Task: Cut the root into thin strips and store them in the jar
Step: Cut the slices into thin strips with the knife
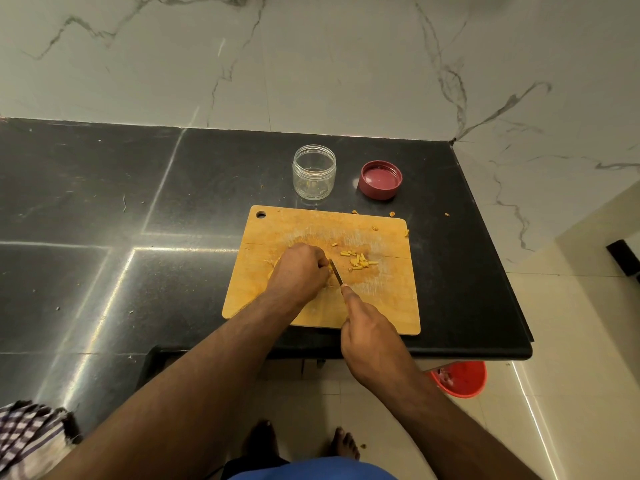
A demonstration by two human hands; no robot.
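Yellow strips (358, 262) lie right of left grip (300, 270); right grip (372, 341) holds knife (336, 272).

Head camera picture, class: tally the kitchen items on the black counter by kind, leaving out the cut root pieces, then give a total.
Clear jar: 1
Red lid: 1
Wooden cutting board: 1
Knife: 1
Checked cloth: 1
Total: 5

Bare counter (104, 202) left of board (277, 223) — jar (314, 172), lid (380, 179) stand behind
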